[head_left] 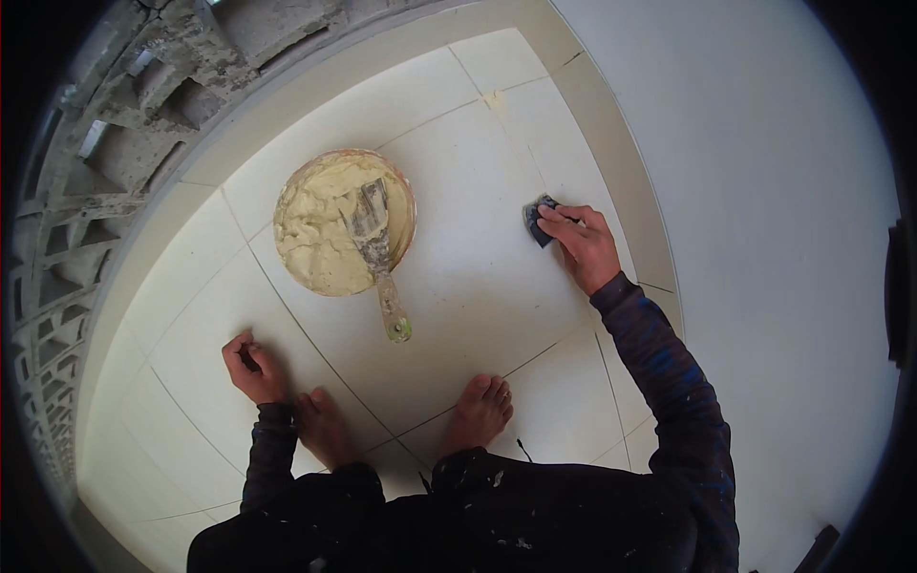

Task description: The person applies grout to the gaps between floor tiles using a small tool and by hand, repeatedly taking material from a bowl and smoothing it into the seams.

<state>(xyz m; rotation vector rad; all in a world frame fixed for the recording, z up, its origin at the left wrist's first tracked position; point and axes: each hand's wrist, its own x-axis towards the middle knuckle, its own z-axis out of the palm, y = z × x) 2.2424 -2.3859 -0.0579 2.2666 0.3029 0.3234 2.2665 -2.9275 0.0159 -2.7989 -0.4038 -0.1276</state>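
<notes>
Pad [541, 222] (small, dark) pinched in right hand [585, 244] at tiled floor [497, 286], right of paste tub [413, 212]. Scraper [374, 237] lies on paste [315, 244], handle [391, 306] toward feet [476, 415], nearer left hand [256, 368]: loosely clenched, nothing visible inside.

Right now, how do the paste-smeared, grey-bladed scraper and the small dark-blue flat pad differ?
Place: the paste-smeared, grey-bladed scraper lies across the round tub of yellow paste, unheld; the small dark-blue flat pad is pinched in the right hand.
Size: the scraper is long; the pad, what shows of it, is much shorter.
Colour: the scraper is grey and cream; the pad is mostly dark.
</notes>
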